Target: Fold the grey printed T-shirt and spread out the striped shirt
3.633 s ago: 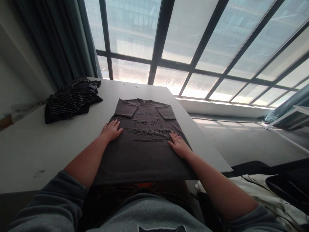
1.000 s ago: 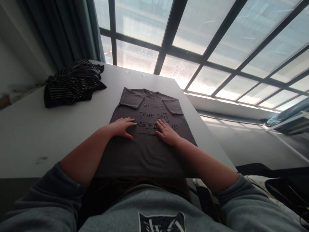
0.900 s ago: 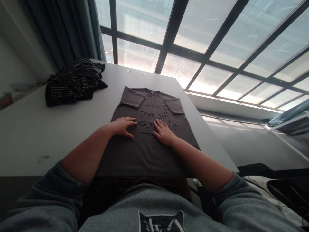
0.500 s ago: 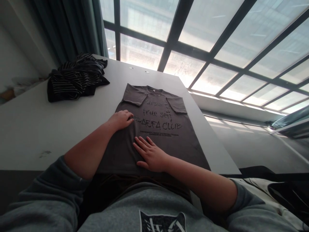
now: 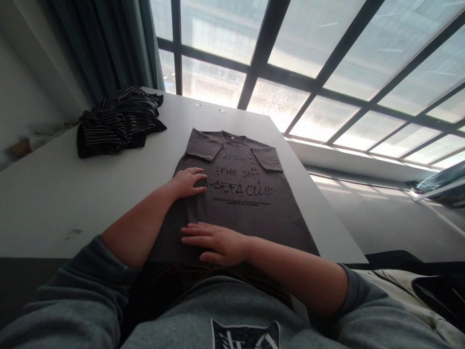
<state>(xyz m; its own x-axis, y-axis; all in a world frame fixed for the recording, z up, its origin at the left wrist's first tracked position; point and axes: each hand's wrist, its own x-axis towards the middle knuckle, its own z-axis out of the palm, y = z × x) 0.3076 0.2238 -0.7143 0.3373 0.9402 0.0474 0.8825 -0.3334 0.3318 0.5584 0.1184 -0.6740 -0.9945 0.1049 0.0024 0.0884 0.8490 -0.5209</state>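
Note:
A dark grey T-shirt (image 5: pixel 283 213) lies flat, front side up, with its collar toward the window and its sleeves folded in over the chest. Printed lettering runs across its front. My left hand (image 5: pixel 187 183) rests at the shirt's left side, beside the lettering, with the fingers extended. Lower down, near the hem, my right hand (image 5: pixel 218 244) is spread over the fabric, palm down and pointing left. Neither hand grips the cloth.
The shirt lies on a white table (image 5: pixel 123 194). A crumpled heap of black striped clothing (image 5: pixel 119 123) sits at the far left, in front of a dark curtain (image 5: pixel 105 43). Large framed windows (image 5: pixel 218 77) rise behind the table.
My right hand has moved left and slightly toward me over the lower shirt, its fingers now pointing more to the left. My left hand has shifted only slightly.

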